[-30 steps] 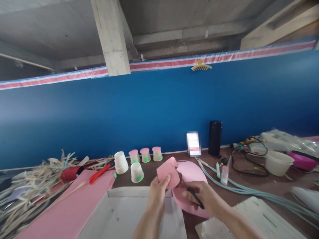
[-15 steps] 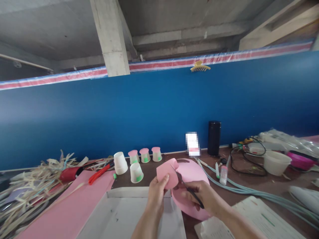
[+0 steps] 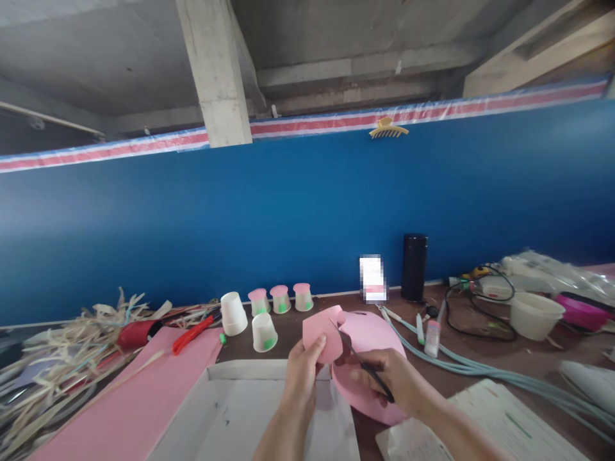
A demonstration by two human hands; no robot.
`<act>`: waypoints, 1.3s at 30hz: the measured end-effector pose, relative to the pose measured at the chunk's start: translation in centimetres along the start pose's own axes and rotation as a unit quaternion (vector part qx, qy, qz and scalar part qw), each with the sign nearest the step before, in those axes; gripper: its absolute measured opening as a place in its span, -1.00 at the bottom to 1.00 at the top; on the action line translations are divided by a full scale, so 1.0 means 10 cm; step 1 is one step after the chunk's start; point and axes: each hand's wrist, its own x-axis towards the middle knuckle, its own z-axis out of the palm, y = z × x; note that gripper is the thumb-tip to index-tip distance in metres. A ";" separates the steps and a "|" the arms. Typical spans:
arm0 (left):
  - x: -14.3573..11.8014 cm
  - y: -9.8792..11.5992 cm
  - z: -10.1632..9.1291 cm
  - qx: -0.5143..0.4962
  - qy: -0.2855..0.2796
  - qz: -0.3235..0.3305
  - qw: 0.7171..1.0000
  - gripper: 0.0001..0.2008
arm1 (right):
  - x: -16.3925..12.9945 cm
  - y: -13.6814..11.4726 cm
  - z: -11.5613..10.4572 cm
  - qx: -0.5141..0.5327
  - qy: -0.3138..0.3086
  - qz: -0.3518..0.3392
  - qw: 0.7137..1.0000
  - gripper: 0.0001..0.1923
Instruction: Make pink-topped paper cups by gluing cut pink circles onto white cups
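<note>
Between thumb and fingers, my left hand (image 3: 303, 368) pinches a pink sheet (image 3: 323, 330) that looks like paper or thin foam. My right hand (image 3: 387, 378) grips a pair of black-handled scissors (image 3: 377, 379), their blades at the sheet's right edge, by a cut. A larger curved piece of the same pink material (image 3: 369, 333) spreads behind and below my right hand. Beyond my hands stand upside-down white paper cups: three with pink tops (image 3: 280, 299), one with a green patch (image 3: 264, 333), and a plain white stack (image 3: 233, 314).
A white box tray (image 3: 250, 378) lies in front of me, with a pink sheet (image 3: 139, 390) and a red-handled tool (image 3: 192, 334) to its left. Pale strips (image 3: 62, 358) pile at far left. On the right are a black bottle (image 3: 414, 266), bluish cords (image 3: 485, 369) and a white tub (image 3: 535, 314).
The view has shifted very slightly. Both hands, the pink sheet and the scissors keep nearly the same pose.
</note>
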 end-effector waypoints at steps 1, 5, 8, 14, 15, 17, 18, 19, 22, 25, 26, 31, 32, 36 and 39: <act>0.00 0.00 0.00 0.001 -0.001 0.000 1.000 -0.55 | 0.00 -0.01 0.00 -0.001 -0.001 0.001 1.000 -0.61; 0.00 0.00 0.00 0.002 -0.002 0.000 1.000 -0.58 | -0.02 -0.06 0.02 -0.001 0.005 0.011 1.000 -0.59; -0.01 0.01 0.00 -0.004 0.009 -0.003 1.000 -0.58 | -0.03 -0.07 0.03 0.003 0.008 0.013 1.000 -0.60; -0.01 0.01 0.00 -0.013 0.026 0.003 1.000 -0.61 | -0.01 -0.06 0.04 0.011 0.011 0.027 1.000 -0.58; -0.01 0.01 0.00 -0.011 0.031 0.003 0.999 -0.60 | -0.01 -0.06 0.04 0.010 0.013 0.030 0.999 -0.57; 0.00 0.00 -0.01 -0.006 0.033 0.001 0.999 -0.59 | -0.02 -0.08 0.05 0.007 0.017 0.036 0.999 -0.56; 0.00 0.00 -0.01 -0.003 0.032 0.001 0.999 -0.59 | -0.02 -0.09 0.06 0.006 0.019 0.039 0.999 -0.55; 0.00 0.00 -0.02 0.004 0.029 0.002 1.000 -0.58 | -0.03 -0.09 0.06 0.006 0.019 0.038 0.999 -0.55; 0.01 -0.02 -0.02 0.036 0.008 0.009 0.999 -0.55 | -0.03 -0.07 0.05 0.005 0.005 0.011 1.000 -0.60; 0.00 -0.04 -0.02 0.070 -0.028 0.020 0.997 -0.54 | -0.01 -0.04 0.03 -0.008 -0.004 -0.031 0.999 -0.70; 0.01 -0.05 -0.03 0.078 -0.036 0.024 0.996 -0.55 | 0.00 -0.03 0.02 -0.013 -0.004 -0.039 0.999 -0.71; 0.04 -0.09 -0.06 0.085 -0.062 0.024 0.994 -0.56 | 0.00 -0.05 0.01 -0.018 0.004 -0.036 0.999 -0.70; 0.04 -0.09 -0.06 0.082 -0.070 0.020 0.994 -0.56 | -0.01 -0.06 0.01 -0.017 0.007 -0.031 0.999 -0.69; 0.03 -0.07 -0.06 0.072 -0.073 0.010 0.995 -0.56 | -0.03 -0.10 0.01 -0.017 0.011 -0.021 1.000 -0.68; 0.01 -0.04 -0.05 0.079 -0.049 0.017 0.995 -0.55 | -0.03 -0.10 0.00 -0.016 0.006 -0.016 1.000 -0.68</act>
